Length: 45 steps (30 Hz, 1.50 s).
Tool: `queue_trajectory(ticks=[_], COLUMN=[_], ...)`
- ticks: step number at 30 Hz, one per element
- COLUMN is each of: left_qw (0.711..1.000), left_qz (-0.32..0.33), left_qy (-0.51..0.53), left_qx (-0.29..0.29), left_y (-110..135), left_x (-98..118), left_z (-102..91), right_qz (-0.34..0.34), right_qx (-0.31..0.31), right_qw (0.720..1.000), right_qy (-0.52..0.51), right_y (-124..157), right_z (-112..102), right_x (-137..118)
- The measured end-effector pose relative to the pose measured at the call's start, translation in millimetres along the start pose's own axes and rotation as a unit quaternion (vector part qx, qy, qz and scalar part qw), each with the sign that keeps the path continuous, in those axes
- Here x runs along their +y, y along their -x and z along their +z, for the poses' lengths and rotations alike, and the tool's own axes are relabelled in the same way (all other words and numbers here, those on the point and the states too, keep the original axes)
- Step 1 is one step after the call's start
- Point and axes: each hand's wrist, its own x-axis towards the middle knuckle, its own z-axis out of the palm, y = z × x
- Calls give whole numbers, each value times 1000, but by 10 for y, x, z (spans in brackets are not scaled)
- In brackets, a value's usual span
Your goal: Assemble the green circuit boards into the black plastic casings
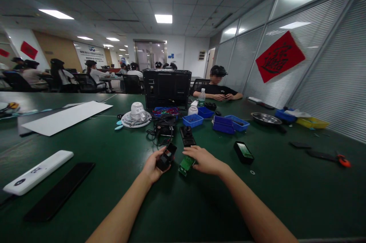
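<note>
Leftmost on the green worktop (183,212), a long white bar (38,172) with a dark round spot at its near end lies beside a flat black slab (60,191); beyond them is a white sheet (67,118). Next comes a round white fan part (135,121), a clear wrapping bunched on it.

The left hand (154,166) has its fingers closed around a small black housing (166,156), held with an opening facing up. Behind it sits a black boxy device (165,130) among cables, and farther back a blue tray (158,114) full of tangled coloured wires.

The right hand (207,160) pinches a green circuit board (186,163) between bent fingers and thumb, just right of the housing and apart from it. Past its fingertips lies a black device (187,136) with a round knob-like part, then a blue bin (193,120) whose contents I can't make out.

Farther right, a darker blue bin (223,124) stands next to a blue container (240,124) with dark bits inside. Nearer, an open black case (243,152) contains a green board. A metal pan (265,118) and a yellow tray (312,122) follow.
</note>
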Motion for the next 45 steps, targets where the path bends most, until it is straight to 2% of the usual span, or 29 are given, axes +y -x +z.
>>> queue_trajectory(ticks=[2, 7, 11, 13, 16, 18, 19, 21, 24, 28, 31, 34, 37, 40, 43, 45], left_qw=[1000, 1000, 998, 997, 995, 992, 990, 986, 986, 991, 986, 978, 972, 967, 964, 961], left_qz=[8, 16, 20, 16, 7, 10, 13, 24, 44, 69, 83, 85, 64, 56, 55, 59], left_qy=[-7, 0, 38, 53, 55, 54, 53, 47, 5, -74, -128, -188, -223, -242, -250, -259], left_qx=[-15, -23, -38, -59, -89, -115, -130, -156, -158, -90, -64, -45, -45, -50, -68, -77], left_y=[-9, -19, 25, 54, 92, 114, 124, 133, 97, -27, -102, -158, -252, -405, -571, -667], left_x=[-1, 4, 30, 36, 12, -26, -49, -97, -168, -250, -304, -383, -541, -804, -1112, -1288], left_z=[-27, -37, 24, 47, 65, 75, 80, 84, 71, 67, 121, 214, 353, 573, 849, 1017], right_qz=[-5, -20, 8, 47, 68, 62, 61, 63, 74, 81, 76, 85, 136, 211, 279, 310], right_qx=[-12, 17, 51, 70, 93, 96, 90, 68, 58, 56, 43, 73, 134, 190, 231, 232], right_qw=[1000, 999, 985, 956, 867, 811, 795, 780, 773, 768, 786, 812, 841, 865, 871, 867], right_qy=[-4, -42, -162, -281, -486, -573, -597, -619, -627, -632, -613, -573, -507, -414, -333, -312], right_y=[-15, -20, 43, 65, 56, 23, 3, -37, -67, -15, 50, 94, 156, 303, 532, 692], right_z=[62, 136, 78, 54, 54, 84, 108, 174, 280, 328, 323, 352, 373, 297, 125, -6], right_x=[7, 54, 145, 175, 144, 77, 39, -22, -58, -80, -141, -197, -192, -133, -58, 0])
